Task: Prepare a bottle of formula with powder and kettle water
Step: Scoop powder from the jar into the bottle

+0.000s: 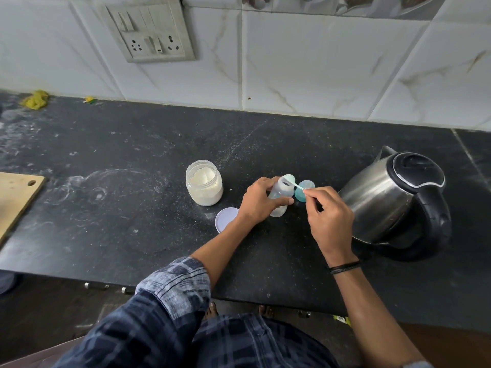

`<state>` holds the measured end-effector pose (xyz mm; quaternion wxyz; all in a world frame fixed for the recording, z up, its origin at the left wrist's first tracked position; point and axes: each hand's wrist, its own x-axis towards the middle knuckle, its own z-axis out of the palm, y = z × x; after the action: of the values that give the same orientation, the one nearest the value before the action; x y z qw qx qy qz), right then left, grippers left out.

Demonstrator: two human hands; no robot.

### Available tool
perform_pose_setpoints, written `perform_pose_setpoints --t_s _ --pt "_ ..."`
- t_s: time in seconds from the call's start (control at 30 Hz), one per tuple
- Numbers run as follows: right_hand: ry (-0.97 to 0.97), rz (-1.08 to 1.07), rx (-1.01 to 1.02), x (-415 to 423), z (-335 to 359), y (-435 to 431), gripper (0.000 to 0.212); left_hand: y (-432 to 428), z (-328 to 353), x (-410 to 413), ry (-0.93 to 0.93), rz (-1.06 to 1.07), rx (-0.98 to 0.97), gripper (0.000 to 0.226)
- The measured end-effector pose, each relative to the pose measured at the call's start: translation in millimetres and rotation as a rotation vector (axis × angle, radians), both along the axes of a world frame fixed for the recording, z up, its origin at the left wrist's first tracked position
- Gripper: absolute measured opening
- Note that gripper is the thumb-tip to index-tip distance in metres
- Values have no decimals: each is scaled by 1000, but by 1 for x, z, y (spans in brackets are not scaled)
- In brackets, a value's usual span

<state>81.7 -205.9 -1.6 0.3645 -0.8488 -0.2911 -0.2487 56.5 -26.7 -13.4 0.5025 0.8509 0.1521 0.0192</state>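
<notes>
Gripping the small clear plastic baby bottle (282, 189) around its middle, the left hand (261, 201) curls its fingers over the far side and lays its thumb across the near side. The bottle stands on the black stone counter (132, 208) near the front middle, its mouth uncovered and leaning a little to the right.

The right hand (328, 219) pinches the thin handle of a pale blue plastic scoop (289, 179) between thumb and forefinger, and the remaining fingers fold loosely toward the palm. The scoop's round bowl sits tipped on edge right at the bottle's mouth; whether any powder is in it cannot be told. A black band (345, 267) circles the right wrist.

Just beyond the right fingertips, between the bottle and the kettle, a teal plastic bottle cap (305, 191) rests on the counter, partly hidden by those fingers.

Left of the bottle and apart from it stands a clear round jar of off-white powder (204, 183), open at the top. Its flat white lid (225, 219) lies on the counter nearer the person, with one edge tucked under the left wrist.

To the right stands a stainless steel electric kettle (393, 197) with a black lid and a black handle, lid down, near the right hand but not touching it.

A wooden cutting board (16, 197) pokes in at the far left edge of the counter, and a grey switch plate (151, 30) is set in the white tiled wall behind
</notes>
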Motion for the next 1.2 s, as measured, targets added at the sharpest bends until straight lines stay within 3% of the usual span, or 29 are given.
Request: perform_pose_setpoints --t_s 1.2 --pt "-1 4 -19 -3 -10 6 14 4 -2 -2 5 -1 8 57"
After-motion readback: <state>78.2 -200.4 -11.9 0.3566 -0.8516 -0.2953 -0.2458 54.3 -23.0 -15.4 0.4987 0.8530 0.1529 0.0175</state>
